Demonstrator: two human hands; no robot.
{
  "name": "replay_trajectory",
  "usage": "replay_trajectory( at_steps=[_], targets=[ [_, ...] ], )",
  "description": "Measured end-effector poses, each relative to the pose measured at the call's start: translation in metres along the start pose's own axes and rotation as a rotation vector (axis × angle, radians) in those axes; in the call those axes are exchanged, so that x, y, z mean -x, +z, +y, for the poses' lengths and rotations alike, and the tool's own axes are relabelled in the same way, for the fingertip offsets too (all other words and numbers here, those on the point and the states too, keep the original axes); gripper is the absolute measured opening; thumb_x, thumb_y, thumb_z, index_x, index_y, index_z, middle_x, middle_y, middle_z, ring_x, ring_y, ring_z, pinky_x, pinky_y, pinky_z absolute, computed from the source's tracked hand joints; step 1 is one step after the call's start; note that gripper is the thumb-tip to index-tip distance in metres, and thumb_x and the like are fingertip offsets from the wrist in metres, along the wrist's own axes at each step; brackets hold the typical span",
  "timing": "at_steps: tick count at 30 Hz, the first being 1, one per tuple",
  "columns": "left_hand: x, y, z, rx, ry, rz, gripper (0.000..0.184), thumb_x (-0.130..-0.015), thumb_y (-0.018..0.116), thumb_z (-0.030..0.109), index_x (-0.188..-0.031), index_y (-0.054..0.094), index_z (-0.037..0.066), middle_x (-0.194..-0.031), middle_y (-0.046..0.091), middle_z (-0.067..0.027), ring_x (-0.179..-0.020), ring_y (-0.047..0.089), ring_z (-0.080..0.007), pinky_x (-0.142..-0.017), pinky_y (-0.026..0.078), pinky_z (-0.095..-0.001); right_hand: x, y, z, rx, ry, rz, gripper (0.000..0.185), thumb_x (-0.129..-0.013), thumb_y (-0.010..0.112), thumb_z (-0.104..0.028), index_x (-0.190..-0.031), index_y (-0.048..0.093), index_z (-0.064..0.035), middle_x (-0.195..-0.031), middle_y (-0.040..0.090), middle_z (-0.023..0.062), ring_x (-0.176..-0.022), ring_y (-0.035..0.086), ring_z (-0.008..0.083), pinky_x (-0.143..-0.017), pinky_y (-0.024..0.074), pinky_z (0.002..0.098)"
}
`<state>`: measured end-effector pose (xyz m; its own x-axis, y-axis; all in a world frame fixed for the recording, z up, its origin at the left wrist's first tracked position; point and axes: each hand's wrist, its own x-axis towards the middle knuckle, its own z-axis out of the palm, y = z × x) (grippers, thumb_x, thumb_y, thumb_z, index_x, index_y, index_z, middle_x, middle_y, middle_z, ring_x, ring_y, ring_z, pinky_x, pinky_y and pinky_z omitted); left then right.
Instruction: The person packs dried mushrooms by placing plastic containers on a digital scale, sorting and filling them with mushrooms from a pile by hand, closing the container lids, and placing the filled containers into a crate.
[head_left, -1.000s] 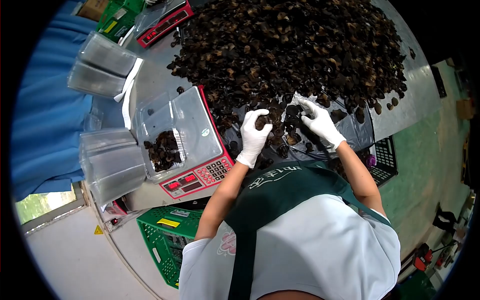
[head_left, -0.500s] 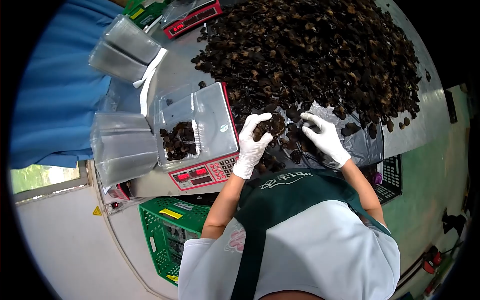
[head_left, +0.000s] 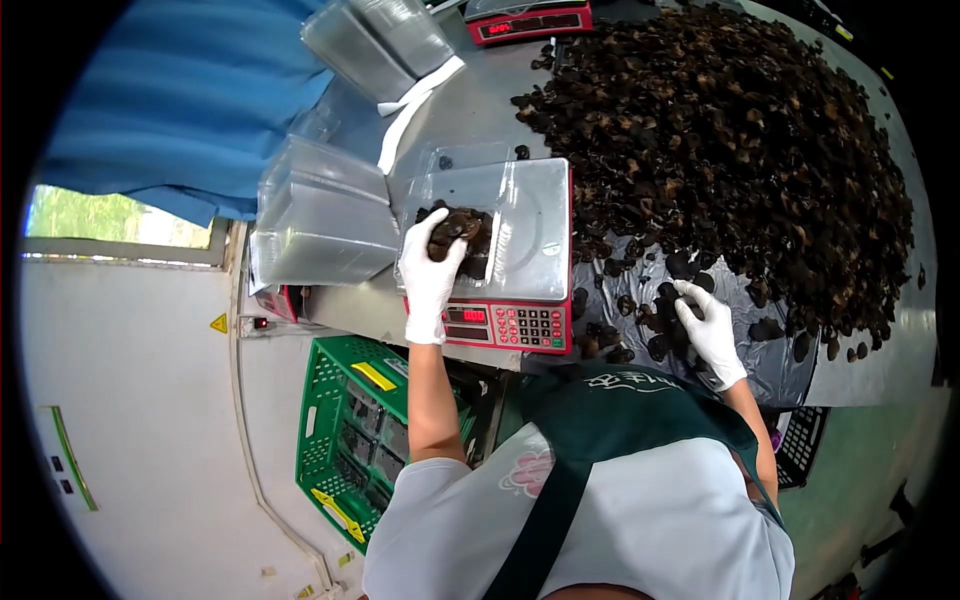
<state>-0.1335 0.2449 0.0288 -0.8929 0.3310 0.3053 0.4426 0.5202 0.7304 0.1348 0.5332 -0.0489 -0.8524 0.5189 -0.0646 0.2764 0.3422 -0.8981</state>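
My left hand (head_left: 435,262), in a white glove, is closed round a clump of dark mushrooms (head_left: 462,228) over the clear plastic tray on the red scale (head_left: 530,225). More dark pieces lie in that tray under the fingers. My right hand (head_left: 708,325), also gloved, rests over the black plastic sheet beside the large pile of dark mushrooms (head_left: 720,130). Its thumb and fingers are a little apart, touching or close to a few loose pieces (head_left: 668,310); it holds nothing that I can make out.
Stacked clear trays (head_left: 325,215) stand left of the scale, with another stack (head_left: 375,45) behind. A second red scale (head_left: 528,22) is at the back. Below the table edge sit a green crate (head_left: 325,425) with packed trays and a black crate (head_left: 803,445) at the right.
My left hand has moved left from the pile's near edge to above the tray on the scale, carrying mushrooms. My right hand has stayed by the pile. The view has turned to the left.
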Motion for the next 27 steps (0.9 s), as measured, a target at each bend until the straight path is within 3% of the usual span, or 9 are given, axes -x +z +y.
replay_trajectory(
  at_steps=[2,6,9,14,17,22,23,25,27],
  targets=[
    [0.0,-0.008,-0.015,-0.463,0.051,-0.124,0.066,-0.064,0.084,0.028,-0.124,0.06,0.014,-0.125,0.057,-0.013,-0.112,0.057,-0.0291,-0.095,0.047,-0.0338,-0.002,0.002,0.0,-0.006,-0.01,-0.02,0.03,-0.085,0.064,-0.007,-0.115,0.063,-0.004,-0.103,0.068,0.0117,-0.089,0.066,0.018,-0.084,0.0493,0.0287],
    [-0.008,-0.023,-0.007,-0.159,0.078,-0.036,0.067,-0.064,0.085,0.021,-0.124,0.061,0.007,-0.128,0.056,-0.0161,-0.118,0.055,-0.0284,-0.101,0.042,-0.0353,-0.005,0.001,0.003,0.011,-0.01,-0.038,0.027,-0.086,0.064,-0.007,-0.112,0.064,-0.0028,-0.112,0.067,0.0132,-0.099,0.066,0.0227,-0.09,0.0483,0.0314],
    [-0.014,-0.033,0.008,-0.003,-0.026,0.12,0.051,-0.072,0.081,0.017,-0.119,0.063,0.005,-0.122,0.06,-0.0129,-0.115,0.056,-0.025,-0.099,0.042,-0.0331,-0.005,0.0,0.01,0.031,-0.02,-0.026,0.027,-0.086,0.064,-0.008,-0.112,0.064,-0.0028,-0.112,0.067,0.0131,-0.099,0.066,0.0232,-0.09,0.0485,0.0314],
    [-0.02,-0.047,0.009,0.071,-0.163,0.331,0.031,-0.083,0.072,0.01,-0.114,0.067,0.008,-0.106,0.064,0.0004,-0.075,0.05,-0.006,-0.067,0.041,-0.0205,-0.002,0.003,0.028,0.146,-0.102,0.021,0.026,-0.082,0.067,-0.006,-0.109,0.065,-0.0043,-0.109,0.067,0.0123,-0.101,0.064,0.0278,-0.089,0.0494,0.0342],
    [-0.02,-0.059,0.008,0.057,-0.212,0.356,0.031,-0.083,0.071,0.01,-0.114,0.068,0.009,-0.099,0.064,0.0019,-0.069,0.045,-0.0055,-0.064,0.04,-0.0209,-0.002,0.002,0.035,0.365,-0.171,0.033,0.029,-0.08,0.068,-0.006,-0.109,0.064,-0.0057,-0.116,0.065,0.0109,-0.104,0.061,0.0284,-0.091,0.0483,0.0354],
    [-0.023,-0.071,-0.011,-0.012,-0.176,0.394,0.03,-0.082,0.072,0.013,-0.112,0.069,0.008,-0.094,0.065,0.0019,-0.067,0.045,-0.0065,-0.064,0.042,-0.0226,0.001,-0.001,0.038,0.699,-0.101,0.038,0.046,-0.073,0.074,-0.015,-0.117,0.061,-0.0079,-0.142,0.045,0.011,-0.119,0.048,0.0321,-0.098,0.0436,0.038],
    [-0.025,-0.071,-0.017,-0.017,-0.185,0.403,0.03,-0.082,0.072,0.013,-0.112,0.069,0.008,-0.094,0.065,0.0019,-0.067,0.045,-0.0065,-0.064,0.042,-0.0226,0.001,-0.001,0.04,0.731,-0.076,0.013,0.048,-0.074,0.075,-0.016,-0.118,0.06,-0.0079,-0.142,0.044,0.0116,-0.118,0.048,0.0321,-0.098,0.0441,0.0382],
    [-0.028,-0.068,-0.027,0.032,-0.168,0.357,0.026,-0.085,0.071,0.015,-0.111,0.07,0.01,-0.074,0.054,0.0071,-0.061,0.041,-0.002,-0.052,0.035,-0.019,0.005,0.0,0.045,0.793,-0.055,0.019,0.047,-0.074,0.074,-0.018,-0.118,0.061,-0.0075,-0.141,0.046,0.0121,-0.116,0.05,0.0323,-0.096,0.0453,0.0383],
    [-0.031,-0.064,-0.036,0.074,-0.206,0.364,0.026,-0.085,0.072,0.016,-0.109,0.071,0.009,-0.074,0.054,0.0071,-0.062,0.042,-0.002,-0.053,0.037,-0.0186,0.009,0.0,0.049,0.793,-0.044,0.019,0.046,-0.075,0.074,-0.019,-0.118,0.061,-0.0075,-0.14,0.047,0.0123,-0.114,0.051,0.0324,-0.094,0.0463,0.0383]
  ],
)
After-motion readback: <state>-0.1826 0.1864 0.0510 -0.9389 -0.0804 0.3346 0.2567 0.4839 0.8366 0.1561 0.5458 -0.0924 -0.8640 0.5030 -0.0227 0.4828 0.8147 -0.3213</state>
